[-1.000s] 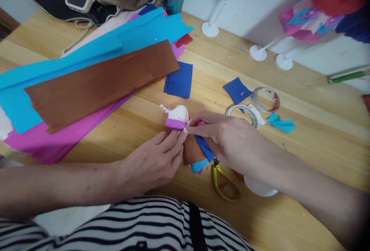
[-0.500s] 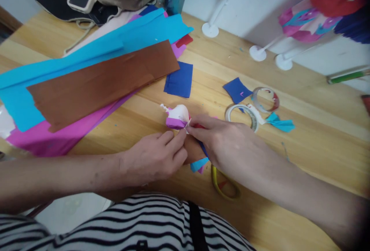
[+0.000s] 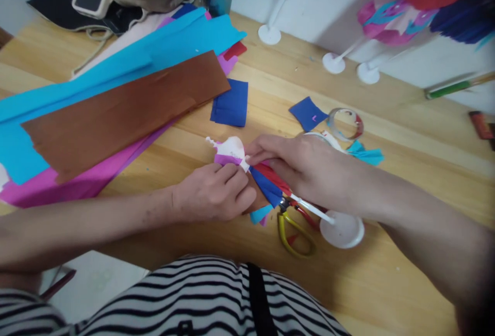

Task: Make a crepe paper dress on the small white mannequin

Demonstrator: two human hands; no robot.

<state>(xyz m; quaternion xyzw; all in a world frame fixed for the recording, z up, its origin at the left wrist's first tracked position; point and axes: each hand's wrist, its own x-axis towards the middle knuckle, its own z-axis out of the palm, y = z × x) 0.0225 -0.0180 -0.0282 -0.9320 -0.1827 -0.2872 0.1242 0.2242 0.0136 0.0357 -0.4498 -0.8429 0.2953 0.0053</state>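
A small craft figure (image 3: 233,147) with a rounded white top, a purple band and a thin knobbly white tip lies near the middle of the table. Red and blue crepe paper (image 3: 266,184), with brown and light blue below, spreads from it along a white stick on a round white base (image 3: 342,230). My left hand (image 3: 216,191) is closed on its near side, fingertips hidden against the figure. Thumb and forefinger of my right hand (image 3: 301,158) pinch a small white strip (image 3: 245,163) where the top meets the coloured paper. Whether it is tape I cannot tell.
Yellow-handled scissors (image 3: 296,238) lie beside the base. Tape rolls (image 3: 345,123), a blue paper square (image 3: 308,114) and a light blue scrap (image 3: 365,153) are rightward. Brown crepe paper (image 3: 127,114) tops a stack at left. White stands (image 3: 269,34) line the wall.
My right hand has shifted slightly up and turned, so the red paper, white stick and round base now show. The white strip at the join is more visible.
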